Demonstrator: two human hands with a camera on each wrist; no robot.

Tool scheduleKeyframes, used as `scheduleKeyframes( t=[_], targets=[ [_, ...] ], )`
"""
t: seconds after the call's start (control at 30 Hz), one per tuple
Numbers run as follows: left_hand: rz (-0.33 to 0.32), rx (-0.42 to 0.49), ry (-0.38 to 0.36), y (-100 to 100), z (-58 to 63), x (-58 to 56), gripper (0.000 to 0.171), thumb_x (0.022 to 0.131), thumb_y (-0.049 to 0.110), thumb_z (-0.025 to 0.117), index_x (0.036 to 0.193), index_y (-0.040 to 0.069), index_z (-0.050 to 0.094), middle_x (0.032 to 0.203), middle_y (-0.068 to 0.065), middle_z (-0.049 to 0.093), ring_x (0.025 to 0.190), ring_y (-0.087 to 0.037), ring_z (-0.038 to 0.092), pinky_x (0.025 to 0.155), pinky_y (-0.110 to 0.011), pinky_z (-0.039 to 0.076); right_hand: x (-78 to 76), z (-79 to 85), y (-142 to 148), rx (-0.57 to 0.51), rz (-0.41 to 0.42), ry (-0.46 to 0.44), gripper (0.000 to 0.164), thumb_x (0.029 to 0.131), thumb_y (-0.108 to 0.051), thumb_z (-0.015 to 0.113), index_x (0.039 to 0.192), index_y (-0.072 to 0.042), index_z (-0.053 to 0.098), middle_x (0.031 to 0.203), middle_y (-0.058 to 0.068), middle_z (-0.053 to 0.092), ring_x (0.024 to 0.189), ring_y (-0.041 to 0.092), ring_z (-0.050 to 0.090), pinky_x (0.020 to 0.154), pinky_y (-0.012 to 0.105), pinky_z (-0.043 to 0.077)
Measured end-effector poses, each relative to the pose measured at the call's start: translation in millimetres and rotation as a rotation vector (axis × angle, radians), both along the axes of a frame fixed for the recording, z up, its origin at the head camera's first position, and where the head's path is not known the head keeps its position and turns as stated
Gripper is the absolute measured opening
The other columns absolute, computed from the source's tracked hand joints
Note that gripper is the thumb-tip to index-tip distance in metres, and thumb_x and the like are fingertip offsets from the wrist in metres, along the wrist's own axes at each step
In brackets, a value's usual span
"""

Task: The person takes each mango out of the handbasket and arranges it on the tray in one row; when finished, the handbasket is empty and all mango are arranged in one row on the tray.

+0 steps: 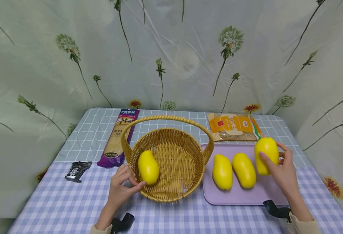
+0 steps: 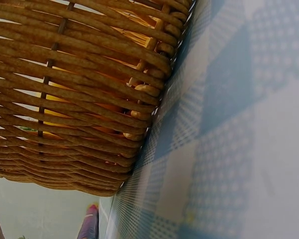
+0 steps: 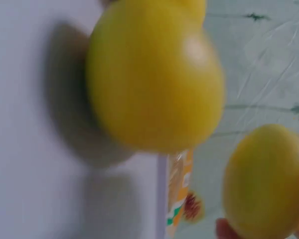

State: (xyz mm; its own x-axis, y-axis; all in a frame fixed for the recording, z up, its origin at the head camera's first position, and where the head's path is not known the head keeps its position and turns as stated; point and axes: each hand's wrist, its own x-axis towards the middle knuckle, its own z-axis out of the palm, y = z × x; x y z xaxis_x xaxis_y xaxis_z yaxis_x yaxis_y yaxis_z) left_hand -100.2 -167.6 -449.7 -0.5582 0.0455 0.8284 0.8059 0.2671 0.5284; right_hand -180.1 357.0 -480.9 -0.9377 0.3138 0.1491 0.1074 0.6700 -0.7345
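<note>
A round wicker basket (image 1: 175, 162) with a tall handle stands mid-table, one yellow mango (image 1: 148, 167) lying inside at its left. My left hand (image 1: 124, 182) grips the basket's left rim, thumb at the front edge. In the left wrist view the woven wall (image 2: 74, 99) fills much of the picture. On the right, my right hand (image 1: 282, 169) holds another mango (image 1: 266, 155) above a lilac tray (image 1: 233, 199); the right wrist view shows this held mango (image 3: 266, 181) apart from the tray surface. Two more mangoes, a left one (image 1: 222, 172) and a middle one (image 1: 244, 170), lie on the tray.
Left of the basket lies a purple pasta packet (image 1: 118, 138), with a small black wrapped packet (image 1: 78, 171) farther left. An orange bag of grain (image 1: 234, 126) lies behind the tray. A patterned cloth backdrop (image 1: 186, 58) hangs behind the table.
</note>
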Motion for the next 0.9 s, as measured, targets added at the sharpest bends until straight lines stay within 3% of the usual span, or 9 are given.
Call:
scheduleKeyframes(
  t=[0.2, 0.37, 0.5, 0.67, 0.9],
  targets=[
    [-0.004, 0.004, 0.01, 0, 0.7, -1.1, 0.037, 0.08, 0.024, 0.078, 0.058, 0.009, 0.052, 0.064, -0.001, 0.045, 0.066, -0.015, 0.042, 0.072, -0.024, 0.032, 9.6, 35.0, -16, 0.038, 0.062, -0.134, 0.088, 0.087, -0.055, 0.058, 0.15, -0.01, 0.016, 0.118, 0.028, 0.041, 0.089, 0.036, 0.044, 0.055, 0.032, 0.041],
    [0.012, 0.001, 0.021, -1, 0.6, -0.2, 0.037, 0.08, 0.024, 0.078, 0.058, 0.009, 0.052, 0.064, -0.001, 0.045, 0.066, -0.015, 0.042, 0.072, -0.024, 0.032, 12.5, 54.2, -33, 0.061, 0.127, -0.192, 0.087, 0.09, -0.052, 0.056, 0.147, 0.0, 0.017, 0.121, 0.033, 0.04, 0.099, 0.044, 0.043, 0.065, 0.042, 0.042],
    [0.03, -0.002, 0.019, -4, -0.2, 1.4, 0.037, 0.079, 0.024, 0.078, 0.058, 0.009, 0.052, 0.065, -0.001, 0.045, 0.067, -0.015, 0.042, 0.073, -0.024, 0.031, 9.2, 56.4, -40, 0.077, 0.173, -0.231, 0.086, 0.091, -0.051, 0.054, 0.147, 0.002, 0.017, 0.122, 0.035, 0.038, 0.101, 0.046, 0.042, 0.072, 0.048, 0.039],
    [0.035, 0.005, 0.021, -6, -3.0, 4.3, 0.037, 0.08, 0.026, 0.078, 0.058, 0.01, 0.052, 0.064, 0.0, 0.045, 0.067, -0.015, 0.042, 0.074, -0.024, 0.031, 9.0, 52.1, -44, 0.08, 0.207, -0.311, 0.088, 0.091, -0.053, 0.053, 0.147, 0.003, 0.014, 0.121, 0.035, 0.038, 0.101, 0.045, 0.042, 0.073, 0.047, 0.039],
    [0.009, -0.01, 0.014, -2, -2.4, -1.5, 0.037, 0.081, 0.025, 0.077, 0.059, 0.01, 0.052, 0.064, 0.001, 0.045, 0.066, -0.014, 0.042, 0.075, -0.025, 0.031, 12.8, 49.3, -41, 0.051, 0.199, -0.406, 0.091, 0.091, -0.056, 0.05, 0.147, 0.003, 0.009, 0.122, 0.038, 0.035, 0.1, 0.046, 0.042, 0.076, 0.048, 0.04]
  ],
)
